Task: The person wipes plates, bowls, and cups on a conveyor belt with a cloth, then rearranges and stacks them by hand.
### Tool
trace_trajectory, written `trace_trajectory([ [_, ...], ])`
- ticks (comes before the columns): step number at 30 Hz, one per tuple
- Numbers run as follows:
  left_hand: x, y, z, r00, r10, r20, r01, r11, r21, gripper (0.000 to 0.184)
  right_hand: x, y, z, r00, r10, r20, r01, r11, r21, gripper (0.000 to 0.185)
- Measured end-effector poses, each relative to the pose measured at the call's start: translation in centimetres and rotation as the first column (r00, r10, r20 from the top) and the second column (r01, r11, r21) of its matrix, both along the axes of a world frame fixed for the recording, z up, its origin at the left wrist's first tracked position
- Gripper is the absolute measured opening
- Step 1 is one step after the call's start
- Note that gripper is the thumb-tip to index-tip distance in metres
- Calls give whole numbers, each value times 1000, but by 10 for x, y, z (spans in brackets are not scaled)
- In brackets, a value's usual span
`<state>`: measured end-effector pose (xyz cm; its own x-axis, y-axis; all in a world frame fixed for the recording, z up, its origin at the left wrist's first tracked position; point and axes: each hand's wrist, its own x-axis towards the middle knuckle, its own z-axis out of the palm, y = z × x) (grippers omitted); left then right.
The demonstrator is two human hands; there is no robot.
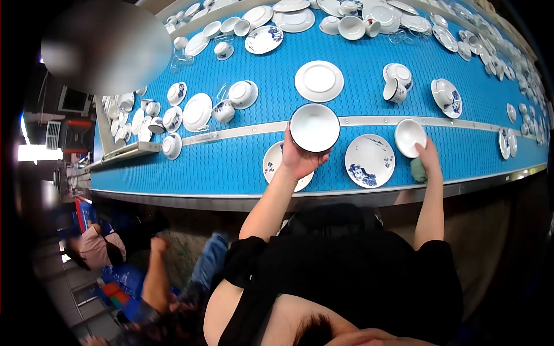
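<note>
My left hand (299, 161) grips a white bowl with a dark rim (315, 128), its inside facing up toward me. Partly hidden beneath that hand lies a white plate with blue decoration (271, 165). In my right hand (428, 154) is a smaller white bowl (409, 137), held by its near edge. A green cloth (418, 170) shows just under the right fingers; whether they grip it too I cannot tell. Between my hands rests a white plate with blue landscape patterns (370, 161). Beyond the left bowl is a plain white plate (319, 81).
The blue belt (271, 69) carries several plates, bowls and cups, crowded along its far side. A metal divider strip (369, 121) runs along it. Stacked cups (397, 81) sit beyond my right hand. Other people are at lower left, one with a bare arm (154, 277).
</note>
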<state>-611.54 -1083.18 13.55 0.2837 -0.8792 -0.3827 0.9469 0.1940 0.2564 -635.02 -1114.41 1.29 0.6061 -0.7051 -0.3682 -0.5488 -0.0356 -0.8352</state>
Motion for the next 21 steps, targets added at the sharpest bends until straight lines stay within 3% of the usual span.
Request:
trace_trajectory([
  [2, -10, -8, 16, 985, 71, 159, -112, 958, 265, 76, 15, 15, 18, 989, 87, 116, -109, 976, 191, 37],
  [4, -7, 9, 4, 975, 33, 218, -68, 986, 154, 82, 27, 29, 27, 953, 272, 136, -293, 942, 164, 40],
  [6, -11, 20, 4, 887, -64, 457, -85, 951, 297, 79, 34, 33, 17, 878, 479, 8, -479, 878, -12, 39],
  [7, -16, 27, 0, 858, -61, 511, -187, 888, 419, 77, 39, 38, 27, 881, 473, 6, -473, 881, -20, 39],
  [9, -27, 34, 7, 841, -68, 537, -328, 726, 605, 71, 51, 30, 62, 833, 498, -242, -503, 863, 46, 49],
  [10, -30, 43, 3, 839, -68, 540, -330, 725, 604, 71, 55, 20, 66, 834, 498, -238, -503, 863, 44, 49],
  [12, -37, 63, -13, 794, -176, 581, -416, 539, 732, 68, 66, -3, 70, 928, 324, -182, -324, 946, 29, 56],
  [14, -46, 69, -15, 733, -239, 637, -469, 500, 728, 66, 81, -23, 79, 964, 244, -110, -254, 963, -93, 64],
  [15, -47, 67, -20, 731, -247, 636, -458, 513, 726, 66, 92, -34, 69, 973, 229, -37, -230, 928, -292, 69],
  [16, -47, 68, -28, 641, -338, 689, -524, 464, 714, 63, 104, -40, 54, 973, 229, 35, -185, 858, -479, 75],
  [17, -48, 65, -33, 541, -427, 724, -594, 416, 689, 61, 116, -43, 48, 969, 246, -5, -213, 829, -518, 78],
  [18, -48, 60, -34, 535, -431, 726, -589, 425, 687, 61, 125, -44, 46, 964, 261, -44, -241, 797, -554, 82],
  [19, -48, 54, -33, 448, -688, 570, -544, 296, 785, 56, 133, -42, 47, 967, 251, -41, -231, 798, -556, 82],
  [20, -50, 50, -33, 333, -876, 350, -525, 137, 840, 52, 140, -40, 49, 937, 301, -177, -348, 763, -544, 85],
  [21, -61, 51, -45, 222, -861, 458, -659, 214, 721, 41, 137, -38, 47, 887, 345, -307, -460, 721, -519, 88],
])
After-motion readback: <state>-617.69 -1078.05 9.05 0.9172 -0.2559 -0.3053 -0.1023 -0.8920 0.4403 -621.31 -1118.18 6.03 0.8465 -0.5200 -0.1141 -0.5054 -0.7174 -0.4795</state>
